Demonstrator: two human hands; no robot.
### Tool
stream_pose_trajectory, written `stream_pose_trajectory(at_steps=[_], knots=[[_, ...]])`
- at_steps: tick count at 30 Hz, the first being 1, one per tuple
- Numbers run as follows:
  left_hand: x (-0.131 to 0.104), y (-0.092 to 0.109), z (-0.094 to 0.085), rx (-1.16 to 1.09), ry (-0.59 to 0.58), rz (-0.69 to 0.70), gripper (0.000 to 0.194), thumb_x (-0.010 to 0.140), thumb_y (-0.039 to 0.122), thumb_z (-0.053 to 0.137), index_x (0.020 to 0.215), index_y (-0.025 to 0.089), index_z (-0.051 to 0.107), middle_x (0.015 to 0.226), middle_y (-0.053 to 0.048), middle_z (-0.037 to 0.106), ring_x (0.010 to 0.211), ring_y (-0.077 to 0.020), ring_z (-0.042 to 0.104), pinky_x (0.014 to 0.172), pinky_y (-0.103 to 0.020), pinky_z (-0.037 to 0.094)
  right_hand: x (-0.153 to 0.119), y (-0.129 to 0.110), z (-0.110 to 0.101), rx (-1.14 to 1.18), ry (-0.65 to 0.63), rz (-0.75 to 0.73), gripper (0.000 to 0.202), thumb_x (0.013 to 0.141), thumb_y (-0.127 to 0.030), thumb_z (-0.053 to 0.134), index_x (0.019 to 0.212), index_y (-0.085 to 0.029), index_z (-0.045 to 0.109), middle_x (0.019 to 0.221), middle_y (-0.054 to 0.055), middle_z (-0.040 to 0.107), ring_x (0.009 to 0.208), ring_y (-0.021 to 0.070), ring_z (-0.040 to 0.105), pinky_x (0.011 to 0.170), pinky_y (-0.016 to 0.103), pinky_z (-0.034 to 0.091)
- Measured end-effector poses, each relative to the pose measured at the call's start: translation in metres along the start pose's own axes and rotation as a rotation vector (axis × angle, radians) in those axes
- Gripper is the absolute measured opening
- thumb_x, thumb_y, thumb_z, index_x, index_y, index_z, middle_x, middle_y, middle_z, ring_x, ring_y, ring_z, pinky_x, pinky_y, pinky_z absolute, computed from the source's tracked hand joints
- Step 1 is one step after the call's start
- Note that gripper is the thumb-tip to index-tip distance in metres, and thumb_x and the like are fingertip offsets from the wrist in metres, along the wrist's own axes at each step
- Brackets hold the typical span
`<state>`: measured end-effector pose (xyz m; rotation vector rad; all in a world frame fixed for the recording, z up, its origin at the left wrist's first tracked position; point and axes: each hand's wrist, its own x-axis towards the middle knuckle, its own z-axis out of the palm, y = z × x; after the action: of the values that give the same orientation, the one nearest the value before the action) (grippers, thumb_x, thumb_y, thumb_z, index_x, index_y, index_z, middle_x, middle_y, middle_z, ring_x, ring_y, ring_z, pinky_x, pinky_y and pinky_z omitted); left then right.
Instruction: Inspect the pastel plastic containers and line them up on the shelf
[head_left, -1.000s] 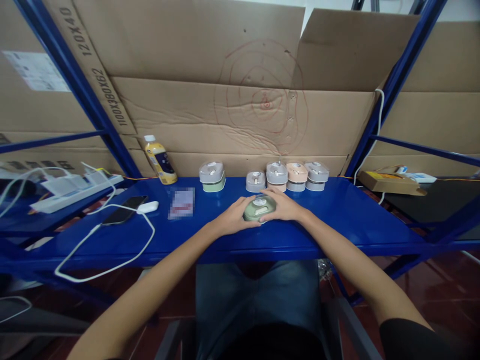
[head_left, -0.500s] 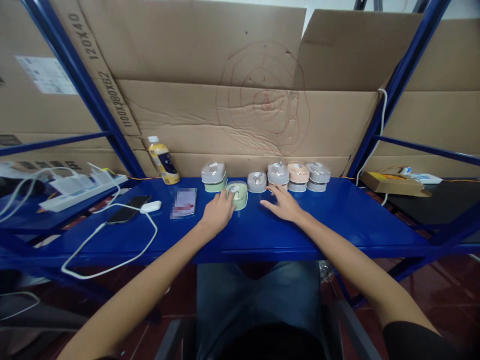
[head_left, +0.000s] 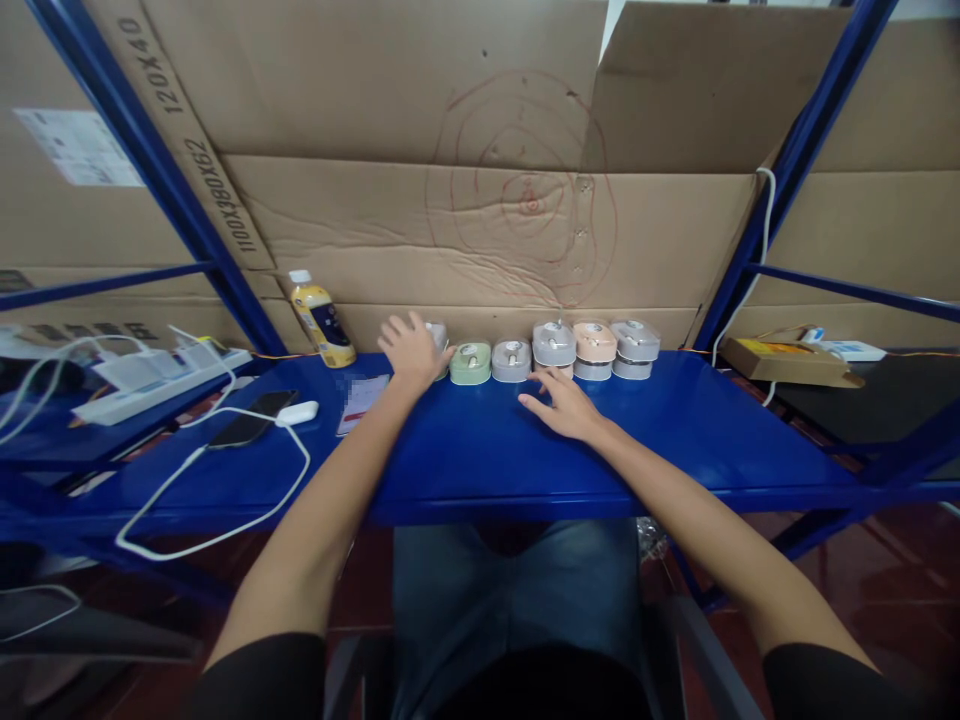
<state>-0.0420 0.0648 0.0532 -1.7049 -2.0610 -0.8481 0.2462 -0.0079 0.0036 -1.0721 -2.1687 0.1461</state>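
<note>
My left hand (head_left: 411, 352) is raised at the left end of a row of small rounded boxes with clear lids. Its fingers are spread, partly covering a grey-topped box (head_left: 437, 333); whether they touch it I cannot tell. Beside that hand sit a green box (head_left: 470, 365) and a single grey box (head_left: 512, 362). My right hand (head_left: 564, 404), open and holding nothing, rests low in front of a grey box (head_left: 555, 343) stacked on a peach one. Farther right are a peach box (head_left: 595, 342) on a grey one and a grey stack (head_left: 635, 342).
On the blue table (head_left: 480, 460) at left stand a yellow drink bottle (head_left: 322, 320), a phone (head_left: 360, 400), a dark phone (head_left: 255, 418) and a white cable (head_left: 217, 550). Cardboard (head_left: 337, 220) walls the back. Blue posts (head_left: 806, 150) rise at both sides.
The green box has moved back into line with the row. My left hand has let go of it and gone up and left to the end stack. My right hand has barely moved.
</note>
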Motion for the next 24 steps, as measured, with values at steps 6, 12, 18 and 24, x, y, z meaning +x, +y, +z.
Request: stream_pose_trajectory(at_steps=[6, 12, 18, 24], knots=[[0.023, -0.004, 0.015, -0.142, -0.176, -0.308, 0.091, 0.077, 0.048, 0.083, 0.146, 0.008, 0.039, 0.143, -0.032, 0.048, 0.13, -0.0478, 0.058, 0.1, -0.057, 0.052, -0.001, 0.0, -0.003, 0.011, 0.003, 0.038, 0.044, 0.1, -0.054, 0.058, 0.129, -0.021, 0.064, 0.119, 0.011, 0.066, 0.096, 0.0239, 0.068, 0.094, 0.045, 0.056], [-0.015, 0.004, -0.017, -0.273, 0.026, -0.059, 0.084, 0.081, 0.046, 0.077, 0.146, 0.011, 0.038, 0.143, -0.026, 0.048, 0.132, -0.0452, 0.056, 0.107, -0.056, 0.05, 0.003, 0.001, -0.009, 0.06, 0.164, 0.049, 0.043, 0.098, -0.054, 0.06, 0.125, -0.021, 0.066, 0.115, 0.011, 0.067, 0.099, 0.026, 0.069, 0.092, 0.046, 0.058], [-0.076, 0.025, -0.027, -0.694, -0.319, 0.69, 0.083, 0.078, 0.045, 0.079, 0.147, 0.019, 0.042, 0.149, -0.017, 0.052, 0.139, -0.0367, 0.052, 0.12, -0.053, 0.041, 0.002, 0.004, -0.025, 0.101, 0.175, -0.109, 0.101, 0.071, -0.069, 0.084, 0.153, -0.025, 0.046, 0.158, 0.016, 0.045, 0.148, 0.037, 0.044, 0.122, 0.058, 0.039], [-0.108, 0.038, -0.005, -0.851, -0.574, 0.772, 0.099, 0.069, 0.04, 0.086, 0.153, 0.02, 0.037, 0.151, -0.019, 0.052, 0.138, -0.0404, 0.053, 0.117, -0.058, 0.043, -0.003, -0.001, -0.023, 0.1, -0.213, -0.157, 0.113, 0.063, -0.07, 0.088, 0.158, -0.024, 0.044, 0.152, 0.016, 0.057, 0.138, 0.0389, 0.056, 0.114, 0.057, 0.047]])
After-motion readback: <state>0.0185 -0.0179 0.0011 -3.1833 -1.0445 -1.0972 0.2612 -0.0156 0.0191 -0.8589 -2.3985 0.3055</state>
